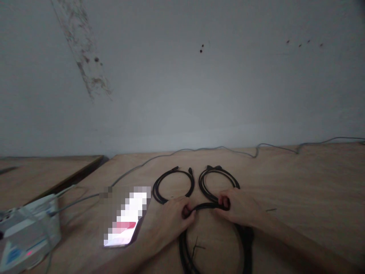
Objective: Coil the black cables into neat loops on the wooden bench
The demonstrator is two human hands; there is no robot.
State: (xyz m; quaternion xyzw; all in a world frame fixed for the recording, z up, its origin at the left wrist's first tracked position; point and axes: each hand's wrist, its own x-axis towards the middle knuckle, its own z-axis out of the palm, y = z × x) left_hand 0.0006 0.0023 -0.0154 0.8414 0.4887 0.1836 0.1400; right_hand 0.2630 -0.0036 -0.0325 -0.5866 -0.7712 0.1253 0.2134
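A coiled black cable [184,249] lies at the front of the wooden table, its top strands gripped in both hands. My left hand [173,215] is closed around the coil's upper left part. Opposite it, my right hand [238,205] pinches the upper right part. Beyond them rest two more black cable coils: the left coil [155,186] just past my left hand, and the right coil [203,184] partly covered by my right fingers. Both show their plug ends at the far side. Inside the front coil sits a small dark twist of wire [195,247].
A phone [125,224] with a lit, blurred screen lies left of my left hand. At the far left is a white power strip [42,224]. A thin grey cord [159,156] runs along the wall [182,95]. Another short dark piece [270,209] lies to the right.
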